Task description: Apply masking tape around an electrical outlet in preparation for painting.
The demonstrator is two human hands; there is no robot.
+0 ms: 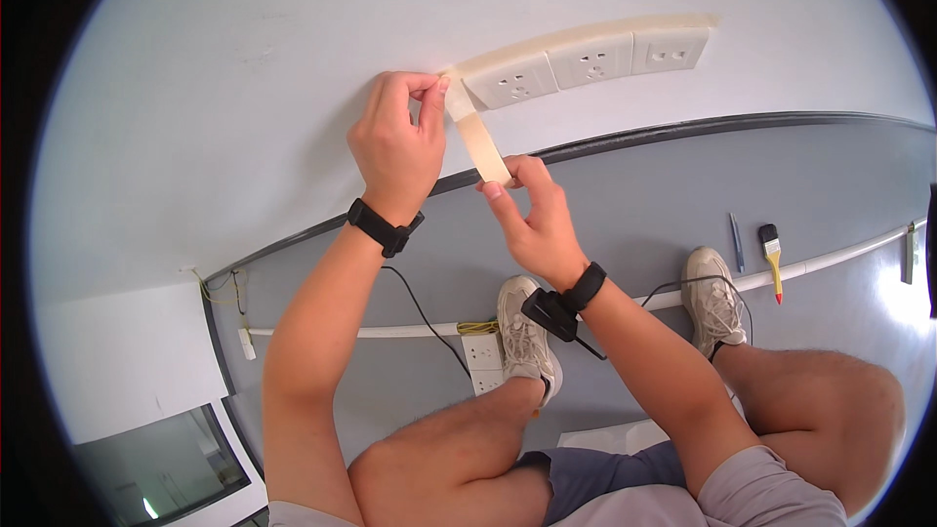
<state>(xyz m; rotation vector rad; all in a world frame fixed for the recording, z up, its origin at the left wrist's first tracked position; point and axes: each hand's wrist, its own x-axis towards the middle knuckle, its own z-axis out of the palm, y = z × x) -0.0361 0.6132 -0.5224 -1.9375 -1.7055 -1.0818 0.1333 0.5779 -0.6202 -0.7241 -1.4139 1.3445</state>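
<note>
A strip of cream masking tape (480, 144) runs down from the left corner of a row of white wall sockets (590, 60). My left hand (400, 137) pinches the tape's upper end against the wall, at the corner of the leftmost socket plate. Lower down, my right hand (537, 215) grips the other end between thumb and fingers, holding the strip straight and slanted. Another length of masking tape (586, 31) lies along the top edge of the sockets. Black bands sit on both my wrists.
A paintbrush (771, 259) and a blue pen (736, 242) lie on the grey floor (644, 195) to the right. A white pipe (810, 263) crosses the floor near my shoes. A white socket box (482, 361) and black cables are by my left shoe (527, 332).
</note>
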